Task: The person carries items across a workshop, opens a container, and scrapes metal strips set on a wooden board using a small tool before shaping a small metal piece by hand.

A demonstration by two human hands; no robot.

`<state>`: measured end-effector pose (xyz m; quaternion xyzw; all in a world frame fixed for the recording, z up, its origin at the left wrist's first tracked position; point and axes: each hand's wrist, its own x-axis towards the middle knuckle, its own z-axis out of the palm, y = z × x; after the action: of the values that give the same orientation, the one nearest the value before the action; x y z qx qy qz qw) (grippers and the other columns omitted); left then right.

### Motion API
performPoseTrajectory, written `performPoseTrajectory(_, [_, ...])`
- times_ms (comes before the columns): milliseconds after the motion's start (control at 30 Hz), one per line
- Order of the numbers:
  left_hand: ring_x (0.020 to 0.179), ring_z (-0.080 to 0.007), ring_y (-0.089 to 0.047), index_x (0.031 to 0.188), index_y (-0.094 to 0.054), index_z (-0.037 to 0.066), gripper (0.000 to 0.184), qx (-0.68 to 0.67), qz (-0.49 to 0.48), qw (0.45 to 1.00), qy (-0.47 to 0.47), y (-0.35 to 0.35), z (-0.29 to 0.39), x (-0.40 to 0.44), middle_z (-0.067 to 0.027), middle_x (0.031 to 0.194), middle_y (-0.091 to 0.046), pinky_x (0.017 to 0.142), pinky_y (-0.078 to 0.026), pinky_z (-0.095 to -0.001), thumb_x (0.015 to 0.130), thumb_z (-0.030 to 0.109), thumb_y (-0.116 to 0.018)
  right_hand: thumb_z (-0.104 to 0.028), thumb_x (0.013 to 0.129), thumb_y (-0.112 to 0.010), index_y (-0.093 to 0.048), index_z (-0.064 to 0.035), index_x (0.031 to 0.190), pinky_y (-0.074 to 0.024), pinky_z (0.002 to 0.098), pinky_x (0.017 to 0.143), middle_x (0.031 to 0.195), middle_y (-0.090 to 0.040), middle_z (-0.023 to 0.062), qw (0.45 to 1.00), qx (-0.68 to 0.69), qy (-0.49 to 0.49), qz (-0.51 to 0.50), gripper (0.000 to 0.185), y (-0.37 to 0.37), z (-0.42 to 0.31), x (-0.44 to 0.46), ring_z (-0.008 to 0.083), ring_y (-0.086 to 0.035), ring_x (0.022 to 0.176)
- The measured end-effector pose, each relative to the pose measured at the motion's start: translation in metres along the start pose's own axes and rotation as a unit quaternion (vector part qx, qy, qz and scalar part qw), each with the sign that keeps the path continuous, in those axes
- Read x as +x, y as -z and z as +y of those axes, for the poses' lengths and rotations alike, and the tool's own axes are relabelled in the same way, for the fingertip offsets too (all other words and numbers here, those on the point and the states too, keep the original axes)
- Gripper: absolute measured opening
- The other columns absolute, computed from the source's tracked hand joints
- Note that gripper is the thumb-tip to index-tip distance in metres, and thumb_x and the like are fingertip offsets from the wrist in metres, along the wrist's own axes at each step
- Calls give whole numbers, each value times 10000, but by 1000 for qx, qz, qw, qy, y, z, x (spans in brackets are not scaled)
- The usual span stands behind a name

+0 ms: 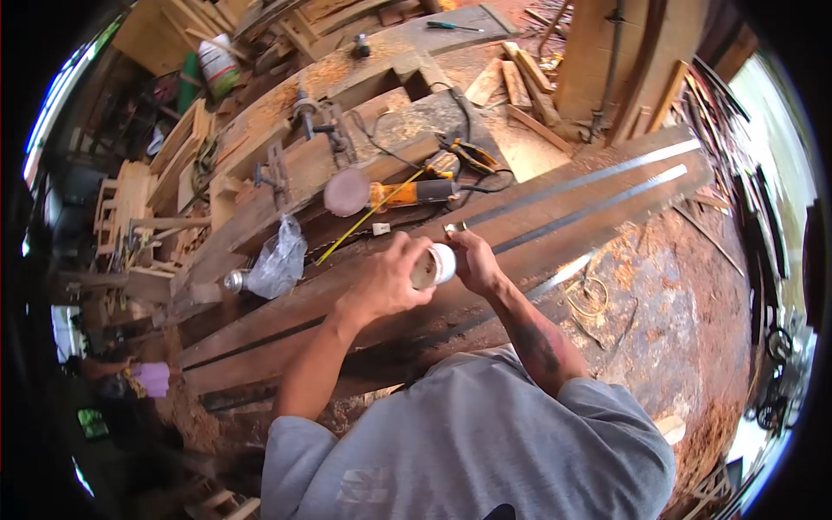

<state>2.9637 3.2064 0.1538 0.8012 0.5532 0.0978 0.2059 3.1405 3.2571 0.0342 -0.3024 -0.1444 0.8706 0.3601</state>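
Observation:
A small white round tub (445, 263) is in my left hand (394, 276), tipped sideways, with its brownish inside or end facing left. Close on its right, my right hand (474, 262) is closed with a small shiny brass-coloured piece (455, 227) at the fingertips; its kind is too small to make out. Both hands are above a long brown wooden board (555, 247) that has dark strips along it. Beyond the hands lie an orange angle grinder (403, 192) with a round disc (347, 192) and a yellow folding rule or stick (368, 218).
A clear plastic bag (279, 258) lies left of my hands by a metal-topped container (235, 281). Clamps (334, 130), pliers (475, 156) and a power cord (468, 113) sit on the bench behind. Wood offcuts (524, 82) and shavings surround the work area.

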Motion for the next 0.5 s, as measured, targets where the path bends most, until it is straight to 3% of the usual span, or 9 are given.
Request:
performPoseTrajectory(167, [837,-405,-683,1247,-530,75,666,62,14,998,20,2,2,-11,-173,1060,-590,702,-581,-483,738,398,-813,-201,973,-525,-585,-53,1005,-515,356,772,883,-631,61,998,-39,-55,20,162,-18,28,26,199,-625,797])
performPoseTrajectory(233, [794,-375,-698,1177,-575,58,617,38,77,996,33,-13,-9,-13,-168,943,-642,679,-581,-448,749,434,-813,-196,976,-534,-593,-47,981,-493,319,733,871,-624,48,918,-351,176,57,160,-16,32,26,155,-600,776])
performPoseTrajectory(267, [773,-347,-702,1130,-596,38,599,-45,127,986,95,-20,-14,-13,-147,872,-655,674,-577,-431,748,443,-816,-168,986,-540,-598,-36,980,-462,285,697,852,-610,24,891,-331,310,26,144,-21,36,25,100,-553,759])
performPoseTrajectory(300, [752,-318,-707,1084,-616,19,586,-127,175,964,156,-29,-19,-12,-127,801,-668,669,-574,-413,746,452,-820,-168,986,-540,-598,-36,980,-462,285,697,852,-610,24,890,-333,311,25,144,-26,35,26,100,-553,759])
performPoseTrajectory(333, [673,-223,-674,970,-647,17,552,-173,229,940,186,-38,-19,-9,-79,704,-660,592,-539,-354,791,523,-777,-147,993,-548,-593,-33,978,-445,264,681,838,-592,10,923,-242,295,48,124,-34,30,25,89,-531,753])
performPoseTrajectory(367, [673,-223,-674,970,-647,17,552,-175,230,939,185,-44,-23,-8,-79,704,-660,592,-539,-354,791,523,-777,-127,999,-556,-589,-30,976,-427,244,665,824,-574,-4,947,-150,275,70,105,-38,27,24,79,-508,747])
performPoseTrajectory(433, [577,-163,-618,905,-649,35,551,-511,134,793,302,-49,-26,-6,-63,706,-654,486,-470,-293,860,583,-680,-123,1000,-565,-578,-36,963,-405,225,665,830,-565,-19,936,-168,303,61,95,-36,28,25,55,-478,754])
performPoseTrajectory(467, [496,-130,-555,853,-643,61,591,-590,129,724,335,-43,-17,-7,-60,686,-646,421,-394,-252,898,648,-597,-114,999,-565,-580,-38,965,-406,229,668,832,-568,-17,922,-194,329,58,85,-37,29,25,56,-477,755])
performPoseTrajectory(500, [496,-130,-555,853,-643,61,591,-592,132,721,334,-46,-22,-12,-60,686,-646,421,-394,-252,898,648,-597,-105,997,-564,-582,-40,966,-408,233,671,834,-570,-15,907,-220,355,54,75,-37,29,25,58,-476,756])
